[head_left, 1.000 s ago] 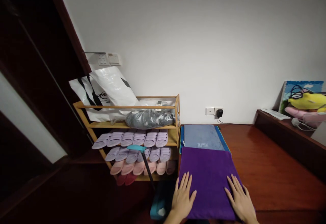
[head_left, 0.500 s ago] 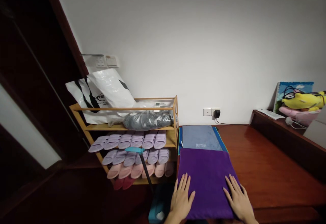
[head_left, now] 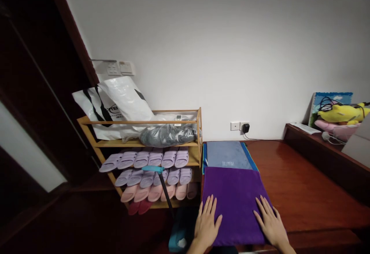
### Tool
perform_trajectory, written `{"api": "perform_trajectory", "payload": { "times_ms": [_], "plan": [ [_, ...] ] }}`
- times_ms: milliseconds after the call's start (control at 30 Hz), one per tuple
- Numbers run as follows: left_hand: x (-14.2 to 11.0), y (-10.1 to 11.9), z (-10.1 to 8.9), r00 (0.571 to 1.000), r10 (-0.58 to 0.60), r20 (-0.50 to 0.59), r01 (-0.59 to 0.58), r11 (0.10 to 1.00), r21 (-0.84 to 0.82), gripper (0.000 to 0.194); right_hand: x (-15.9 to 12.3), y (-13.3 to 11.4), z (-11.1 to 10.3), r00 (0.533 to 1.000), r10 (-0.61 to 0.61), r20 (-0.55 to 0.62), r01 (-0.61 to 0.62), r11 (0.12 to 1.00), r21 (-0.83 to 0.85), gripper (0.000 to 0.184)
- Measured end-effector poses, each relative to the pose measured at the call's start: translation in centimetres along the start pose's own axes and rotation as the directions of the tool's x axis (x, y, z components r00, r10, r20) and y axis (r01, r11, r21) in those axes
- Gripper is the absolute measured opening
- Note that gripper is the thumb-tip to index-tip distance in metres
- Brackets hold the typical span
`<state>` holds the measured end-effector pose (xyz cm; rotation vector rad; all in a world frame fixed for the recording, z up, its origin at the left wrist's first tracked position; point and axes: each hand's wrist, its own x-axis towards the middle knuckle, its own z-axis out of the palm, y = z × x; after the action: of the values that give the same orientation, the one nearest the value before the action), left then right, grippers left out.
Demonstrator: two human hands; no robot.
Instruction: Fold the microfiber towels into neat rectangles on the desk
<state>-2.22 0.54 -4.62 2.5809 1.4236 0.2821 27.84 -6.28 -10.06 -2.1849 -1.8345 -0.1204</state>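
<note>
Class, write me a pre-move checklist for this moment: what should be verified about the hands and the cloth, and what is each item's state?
1. Left hand flat on the purple cloth: ok.
2. Right hand on the cloth, near its right edge: ok.
3. Cloth's visible top free of large folds: ok.
4. Cloth's far edge separate from the gray-blue towel: not ok, they meet in view.
5. Cloth's underside free of creases: cannot tell, hidden.
6. Black adapter away from both hands: ok.

My count: one left hand [head_left: 206, 222], one right hand [head_left: 271, 223].
I see one flat, rectangular purple cloth [head_left: 235, 190], one grey-blue cloth with white lettering [head_left: 227, 153], twelve lavender plastic slippers [head_left: 143, 158], six pink plastic slippers [head_left: 155, 194] and two red slippers [head_left: 145, 207].
</note>
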Motion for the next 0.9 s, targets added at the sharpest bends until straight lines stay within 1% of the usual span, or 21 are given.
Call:
{"api": "perform_trajectory", "payload": {
  "times_ms": [200, 267, 333, 433, 533, 600, 667, 767, 833, 900],
  "plan": [
    [-0.2, -0.3, 0.3, 1.000, 0.001, -0.013, -0.002, 1.000, -0.010, 0.062, -0.2, 0.3, 0.1, 1.000, 0.016, 0.011, -0.017, 0.998, 0.057, 0.065],
    [0.0, -0.4, 0.4, 1.000, -0.007, -0.028, 0.007, 1.000, -0.019, 0.062, 0.4, 0.6, 0.1, 0.999, 0.032, 0.027, -0.034, 0.996, 0.086, 0.065],
    [0.9, -0.2, 0.3, 0.998, -0.034, -0.044, 0.033, 0.999, -0.015, 0.061, 1.6, 0.9, -0.1, 0.998, 0.061, 0.024, -0.063, 0.992, 0.111, 0.063],
    [4.0, 0.2, -0.7, 0.996, -0.058, -0.066, 0.058, 0.998, 0.001, 0.059, 4.8, 0.5, -0.4, 0.997, 0.074, -0.026, -0.069, 0.987, 0.143, 0.060],
    [8.8, 0.1, -2.1, 0.998, -0.032, -0.046, 0.033, 0.999, 0.017, 0.057, 8.8, -0.3, -0.3, 0.999, 0.039, -0.036, -0.032, 0.985, 0.167, 0.061],
    [11.9, -0.5, -2.7, 0.999, -0.033, -0.036, 0.035, 0.999, 0.034, 0.060, 11.2, -0.6, 0.2, 0.999, 0.040, -0.032, -0.034, 0.985, 0.170, 0.062],
    [14.1, -1.6, -2.7, 0.999, -0.044, -0.032, 0.045, 0.998, 0.048, 0.062, 13.0, -0.4, 1.2, 0.997, 0.064, -0.031, -0.058, 0.986, 0.156, 0.064],
    [15.5, -3.6, -1.4, 0.999, -0.041, 0.002, 0.041, 0.998, 0.053, 0.061, 14.3, 0.6, 3.1, 0.996, 0.091, -0.003, -0.090, 0.991, 0.101, 0.067],
    [15.5, -4.5, -0.4, 0.999, -0.040, 0.012, 0.039, 0.998, 0.052, 0.061, 14.5, 1.2, 4.0, 0.996, 0.093, 0.015, -0.094, 0.994, 0.056, 0.068],
    [15.4, -4.9, 0.3, 0.999, -0.037, 0.001, 0.037, 0.998, 0.054, 0.061, 14.4, 1.5, 4.4, 0.996, 0.091, 0.014, -0.091, 0.996, 0.020, 0.069]
  ]
}}
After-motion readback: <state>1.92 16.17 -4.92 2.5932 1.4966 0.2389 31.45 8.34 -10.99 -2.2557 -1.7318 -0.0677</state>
